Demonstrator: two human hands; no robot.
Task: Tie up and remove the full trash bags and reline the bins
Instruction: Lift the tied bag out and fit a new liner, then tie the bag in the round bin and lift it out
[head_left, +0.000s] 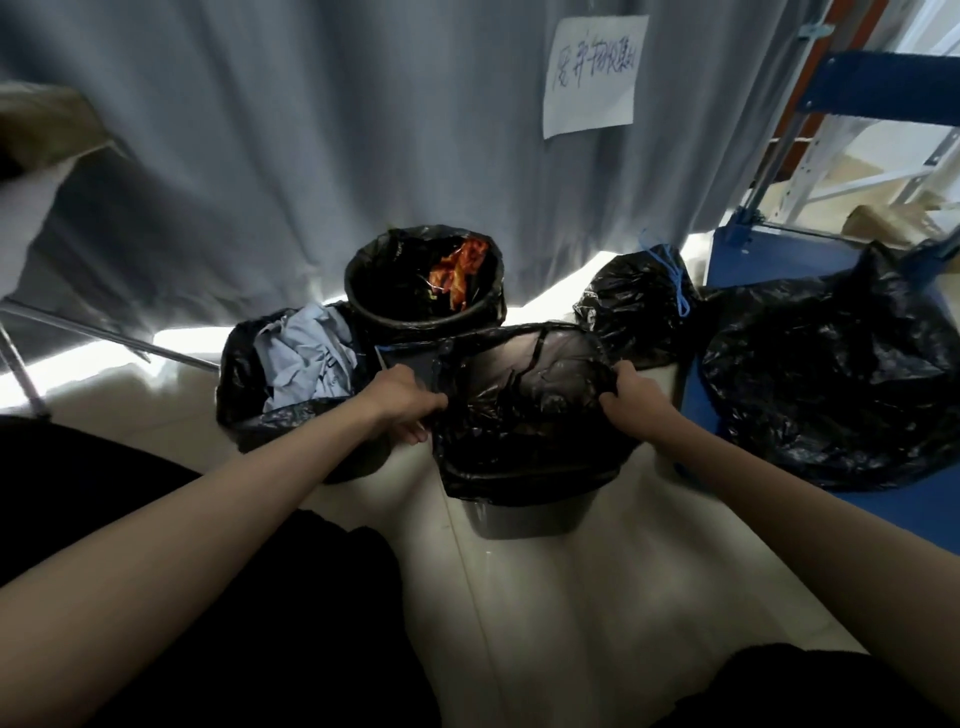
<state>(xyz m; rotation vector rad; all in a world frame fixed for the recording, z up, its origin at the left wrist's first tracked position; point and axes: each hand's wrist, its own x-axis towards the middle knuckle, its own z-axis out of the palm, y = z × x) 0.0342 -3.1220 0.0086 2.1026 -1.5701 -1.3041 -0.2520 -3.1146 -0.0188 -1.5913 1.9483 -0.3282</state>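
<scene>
Our left hand (402, 397) grips the left edge of a black liner (524, 415), fingers curled over the plastic at the rim of the grey bin (514, 519) in front of us. Our right hand (631, 397) pinches the liner's right edge, knuckles up, thumb tucked into the folds. The liner lies stretched between the two hands, draped over the bin's mouth and hanging partway down its near wall (the bin's lower part shows bare below the plastic).

Just left of this bin, touching our left forearm, stands a second bin lined in black (244, 384), stuffed with crumpled pale blue paper (306, 353). Behind both, against the grey curtain (311, 130), sits a round bin (423, 280) with a black liner and orange wrappers (460, 275) inside.

To the right of our right hand, a tied black bag (636, 306) with a blue drawstring (675, 280) rests on the floor, and beside it a larger black bag (836, 379) lies on a blue platform (779, 254). A handwritten paper sign (592, 75) hangs on the curtain.
</scene>
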